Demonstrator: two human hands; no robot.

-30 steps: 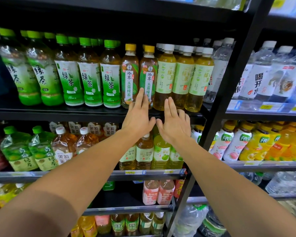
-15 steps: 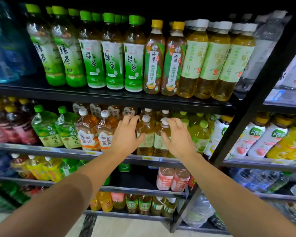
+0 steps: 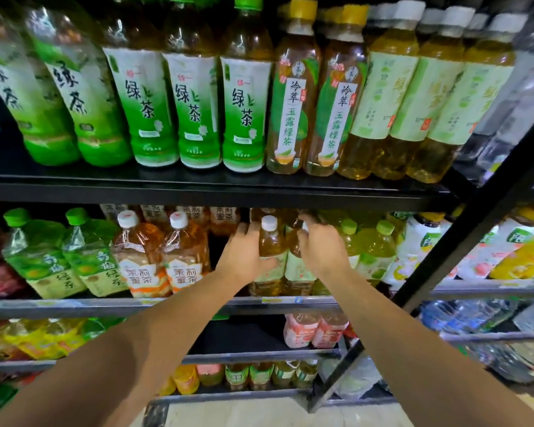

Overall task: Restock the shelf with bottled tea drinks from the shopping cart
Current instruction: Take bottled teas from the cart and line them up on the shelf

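On the second black metal shelf (image 3: 198, 305), two square orange honey-tea bottles with white caps (image 3: 164, 257) stand left of a dark gap. Just right of the gap, the left hand (image 3: 244, 257) wraps round a clear white-capped bottle of golden tea with a pale green label (image 3: 269, 251) at the shelf's front edge. Touching it, a second, matching bottle (image 3: 296, 266) is grasped near its neck by the right hand (image 3: 322, 251). Green-capped yellow-green bottles (image 3: 379, 251) follow.
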